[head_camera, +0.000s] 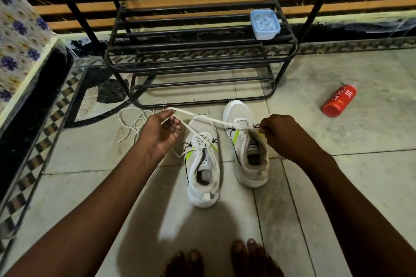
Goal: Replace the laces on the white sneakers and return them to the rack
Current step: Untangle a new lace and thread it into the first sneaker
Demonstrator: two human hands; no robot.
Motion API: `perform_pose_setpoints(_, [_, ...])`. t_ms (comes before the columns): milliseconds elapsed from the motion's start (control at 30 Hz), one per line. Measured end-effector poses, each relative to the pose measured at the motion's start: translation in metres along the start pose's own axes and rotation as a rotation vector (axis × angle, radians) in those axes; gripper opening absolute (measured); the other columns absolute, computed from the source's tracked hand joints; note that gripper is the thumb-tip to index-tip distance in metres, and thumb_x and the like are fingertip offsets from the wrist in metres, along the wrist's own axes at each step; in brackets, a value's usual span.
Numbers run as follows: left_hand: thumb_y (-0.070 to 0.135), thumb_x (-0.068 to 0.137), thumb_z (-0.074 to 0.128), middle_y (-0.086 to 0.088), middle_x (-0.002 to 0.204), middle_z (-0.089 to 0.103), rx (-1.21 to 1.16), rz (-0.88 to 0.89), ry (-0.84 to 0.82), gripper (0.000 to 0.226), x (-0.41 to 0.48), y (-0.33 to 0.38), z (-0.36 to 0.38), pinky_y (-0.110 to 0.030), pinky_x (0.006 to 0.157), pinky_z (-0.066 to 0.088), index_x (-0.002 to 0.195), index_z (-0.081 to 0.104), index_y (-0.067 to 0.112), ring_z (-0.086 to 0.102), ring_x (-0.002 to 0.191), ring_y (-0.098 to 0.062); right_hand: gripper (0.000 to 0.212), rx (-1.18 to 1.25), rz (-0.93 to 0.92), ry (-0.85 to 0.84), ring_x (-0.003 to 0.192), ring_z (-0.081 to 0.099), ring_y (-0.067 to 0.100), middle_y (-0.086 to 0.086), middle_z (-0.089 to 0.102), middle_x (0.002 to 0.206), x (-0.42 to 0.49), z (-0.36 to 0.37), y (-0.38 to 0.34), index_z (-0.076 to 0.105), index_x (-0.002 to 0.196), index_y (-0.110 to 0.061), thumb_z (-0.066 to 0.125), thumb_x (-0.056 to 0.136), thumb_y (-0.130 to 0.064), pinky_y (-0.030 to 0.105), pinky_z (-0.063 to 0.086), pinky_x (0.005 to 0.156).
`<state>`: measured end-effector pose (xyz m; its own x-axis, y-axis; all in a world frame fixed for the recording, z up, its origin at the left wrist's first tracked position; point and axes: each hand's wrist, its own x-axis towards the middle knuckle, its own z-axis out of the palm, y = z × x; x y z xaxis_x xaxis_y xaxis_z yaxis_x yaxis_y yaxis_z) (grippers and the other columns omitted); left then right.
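Observation:
Two white sneakers with green accents stand side by side on the tiled floor, the left sneaker point(202, 171) laced, the right sneaker point(247, 150) a little farther forward. A white lace point(211, 120) stretches taut between my hands across the shoes' fronts. My left hand point(161, 135) pinches one end of it above and left of the left sneaker. My right hand point(280, 135) pinches the other end over the right sneaker's eyelets. A loose white lace point(132, 121) lies tangled on the floor to the left. The black metal shoe rack point(198, 51) stands just behind the shoes.
A light blue lidded plastic box point(265, 23) sits on a rack shelf at the right. A red bottle point(339, 100) lies on the floor to the right. A floral-covered surface point(20, 36) borders the left side. My bare toes point(222, 258) show at the bottom.

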<state>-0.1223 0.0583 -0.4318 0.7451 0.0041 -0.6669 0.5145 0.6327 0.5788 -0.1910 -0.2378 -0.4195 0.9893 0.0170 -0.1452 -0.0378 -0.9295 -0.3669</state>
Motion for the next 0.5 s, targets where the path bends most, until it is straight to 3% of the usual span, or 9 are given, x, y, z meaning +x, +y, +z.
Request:
perform_pose_setpoints(133, [0.005, 0.100, 0.054, -0.001, 0.063, 0.058, 0.009, 0.010, -0.039, 0.018, 0.001, 0.001, 0.003, -0.020, 0.057, 0.054, 0.084, 0.063, 0.008, 0.059, 0.061, -0.012, 0.016, 0.051, 0.012, 0.001, 0.094, 0.061, 0.032, 0.005, 0.058, 0.092, -0.002, 0.001, 0.004, 0.073, 0.090, -0.015, 0.060, 0.089, -0.005, 0.043, 0.051, 0.082])
perform_pose_setpoints(233, [0.002, 0.101, 0.053, -0.003, 0.065, 0.064, 0.097, 0.061, -0.120, 0.017, -0.003, -0.001, 0.010, -0.017, 0.058, 0.055, 0.088, 0.063, 0.006, 0.062, 0.064, -0.012, 0.013, 0.169, -0.014, 0.053, 0.094, 0.056, 0.027, 0.007, 0.055, 0.096, -0.003, 0.005, -0.002, 0.077, 0.095, -0.020, 0.064, 0.094, -0.017, 0.043, 0.048, 0.082])
perform_pose_setpoints(367, [0.000, 0.100, 0.058, -0.010, 0.087, 0.072, 0.422, 0.183, -0.313, 0.014, -0.014, -0.012, 0.022, -0.019, 0.062, 0.055, 0.113, 0.064, -0.001, 0.068, 0.073, -0.015, 0.022, 0.499, -0.071, 0.042, 0.081, 0.060, 0.008, -0.003, 0.063, 0.087, -0.007, 0.007, -0.020, 0.074, 0.082, -0.028, 0.064, 0.096, -0.014, 0.030, 0.043, 0.077])
perform_pose_setpoints(500, [-0.002, 0.094, 0.068, -0.018, 0.103, 0.076, 0.799, 0.282, -0.297, 0.025, -0.016, -0.024, 0.018, -0.029, 0.070, 0.060, 0.119, 0.065, 0.000, 0.074, 0.082, -0.022, 0.021, 0.865, -0.019, 0.046, 0.055, 0.052, 0.011, 0.003, 0.065, 0.071, -0.011, 0.010, -0.038, 0.069, 0.083, -0.011, 0.057, 0.101, -0.009, 0.026, 0.041, 0.054])
